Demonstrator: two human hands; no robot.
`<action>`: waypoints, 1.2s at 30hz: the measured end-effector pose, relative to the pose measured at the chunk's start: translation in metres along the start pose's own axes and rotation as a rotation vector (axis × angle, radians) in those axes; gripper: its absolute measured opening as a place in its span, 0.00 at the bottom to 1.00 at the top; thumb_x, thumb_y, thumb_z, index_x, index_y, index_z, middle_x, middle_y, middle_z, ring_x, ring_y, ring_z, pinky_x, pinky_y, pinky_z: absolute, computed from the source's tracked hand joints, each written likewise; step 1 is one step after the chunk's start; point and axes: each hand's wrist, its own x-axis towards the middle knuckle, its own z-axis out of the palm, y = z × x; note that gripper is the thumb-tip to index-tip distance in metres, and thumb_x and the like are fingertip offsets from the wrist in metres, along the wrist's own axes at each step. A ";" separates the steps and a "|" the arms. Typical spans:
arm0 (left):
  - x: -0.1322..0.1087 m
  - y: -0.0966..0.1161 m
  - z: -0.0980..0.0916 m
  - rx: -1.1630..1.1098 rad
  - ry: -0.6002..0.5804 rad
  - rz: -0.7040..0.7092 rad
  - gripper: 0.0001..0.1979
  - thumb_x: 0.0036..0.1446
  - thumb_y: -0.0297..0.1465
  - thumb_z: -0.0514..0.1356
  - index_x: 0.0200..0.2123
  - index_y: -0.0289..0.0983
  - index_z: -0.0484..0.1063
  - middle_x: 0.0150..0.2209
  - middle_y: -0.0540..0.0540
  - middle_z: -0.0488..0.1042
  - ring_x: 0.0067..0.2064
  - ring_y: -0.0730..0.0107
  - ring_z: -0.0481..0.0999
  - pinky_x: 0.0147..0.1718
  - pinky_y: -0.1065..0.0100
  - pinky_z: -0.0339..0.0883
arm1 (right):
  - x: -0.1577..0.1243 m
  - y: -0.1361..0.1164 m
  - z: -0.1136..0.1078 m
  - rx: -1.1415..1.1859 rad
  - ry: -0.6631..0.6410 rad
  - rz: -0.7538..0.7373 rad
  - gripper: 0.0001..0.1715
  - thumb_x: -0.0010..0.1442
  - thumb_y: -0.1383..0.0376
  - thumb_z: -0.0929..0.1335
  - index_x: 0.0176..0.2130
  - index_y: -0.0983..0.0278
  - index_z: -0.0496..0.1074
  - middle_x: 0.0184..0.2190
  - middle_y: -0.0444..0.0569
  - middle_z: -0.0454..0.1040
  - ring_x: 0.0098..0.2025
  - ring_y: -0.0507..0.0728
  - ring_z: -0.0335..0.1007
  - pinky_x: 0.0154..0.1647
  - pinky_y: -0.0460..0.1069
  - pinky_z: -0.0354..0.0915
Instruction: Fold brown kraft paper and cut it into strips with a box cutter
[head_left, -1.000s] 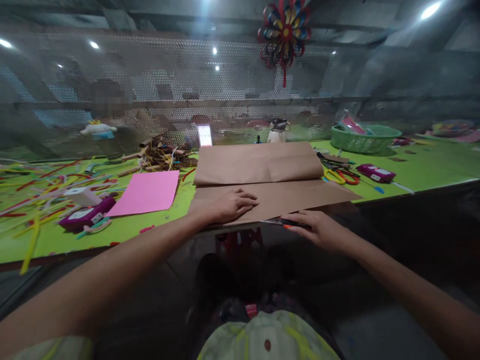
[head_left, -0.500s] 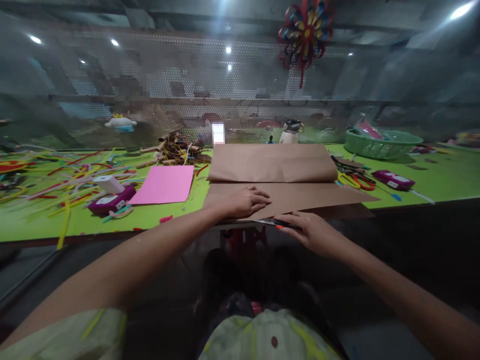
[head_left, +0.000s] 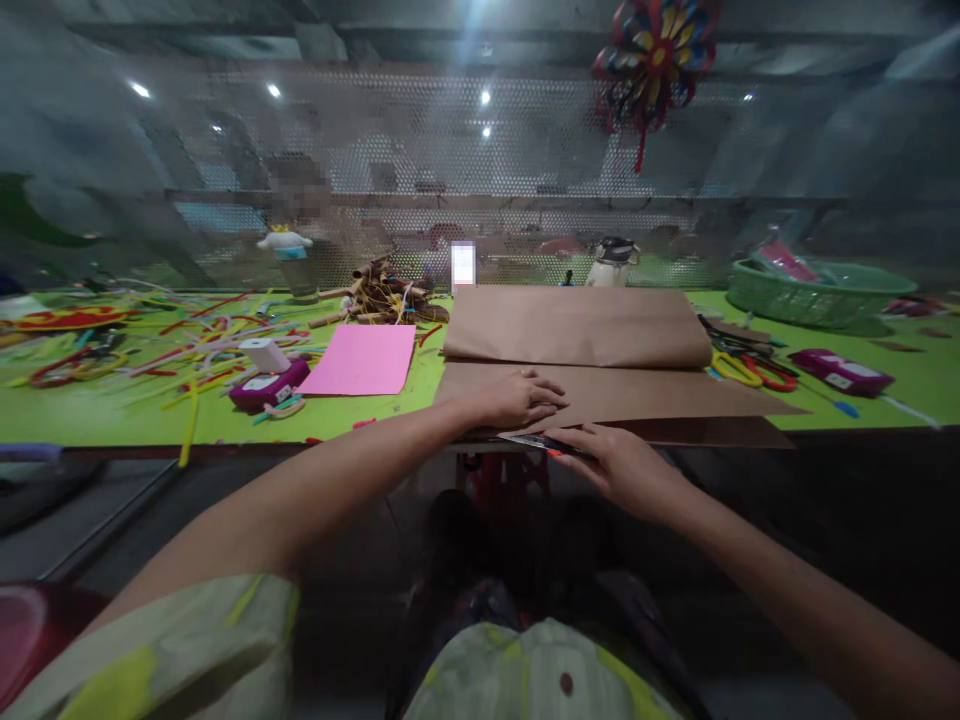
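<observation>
A large sheet of brown paper [head_left: 600, 390] lies on the green table [head_left: 112, 425], its far part rolled back into a fold [head_left: 574, 330]. My left hand [head_left: 517, 400] rests flat on the paper near the table's front edge, fingers spread. My right hand [head_left: 622, 465] is just in front of the edge, fingers closed on a thin dark knife-like tool [head_left: 536, 441] with an orange spot. The tool's blade lies along the paper's near edge, pointing left under my left hand.
A pink sheet [head_left: 364, 360] lies left of the brown paper. Farther left are a purple box [head_left: 270, 385], a white roll [head_left: 264, 352] and several coloured strips. Scissors [head_left: 742, 368], another purple box [head_left: 840, 370] and a green basket [head_left: 817, 295] are on the right. A mesh screen stands behind.
My right hand and the tool have slid a little left along the paper's near edge. The view has shifted, so everything sits more to the right.
</observation>
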 end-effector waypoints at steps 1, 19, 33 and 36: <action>0.000 0.000 0.000 -0.001 -0.001 0.002 0.18 0.66 0.34 0.48 0.54 0.37 0.68 0.56 0.42 0.69 0.57 0.68 0.65 0.58 0.64 0.50 | 0.001 -0.001 0.001 0.001 -0.001 0.000 0.21 0.66 0.55 0.59 0.54 0.57 0.69 0.45 0.52 0.75 0.45 0.60 0.73 0.45 0.54 0.68; -0.016 -0.016 -0.024 -0.115 0.043 -0.097 0.15 0.63 0.34 0.54 0.48 0.34 0.72 0.49 0.40 0.74 0.49 0.66 0.72 0.47 0.67 0.64 | 0.010 -0.011 0.006 0.005 -0.014 0.006 0.22 0.66 0.54 0.60 0.55 0.56 0.69 0.45 0.52 0.75 0.44 0.61 0.74 0.46 0.54 0.68; -0.087 -0.025 -0.021 0.011 0.118 -0.100 0.13 0.63 0.32 0.54 0.48 0.37 0.73 0.49 0.40 0.74 0.50 0.64 0.70 0.53 0.59 0.53 | -0.002 -0.005 0.008 0.005 0.008 -0.006 0.21 0.65 0.57 0.60 0.55 0.54 0.69 0.45 0.49 0.77 0.41 0.59 0.75 0.42 0.52 0.70; -0.087 -0.025 -0.021 0.008 0.113 -0.100 0.13 0.63 0.32 0.54 0.48 0.37 0.73 0.50 0.40 0.73 0.51 0.63 0.69 0.53 0.59 0.53 | -0.001 -0.009 0.011 0.000 0.018 0.001 0.21 0.66 0.57 0.60 0.55 0.55 0.69 0.45 0.51 0.77 0.42 0.59 0.75 0.43 0.52 0.69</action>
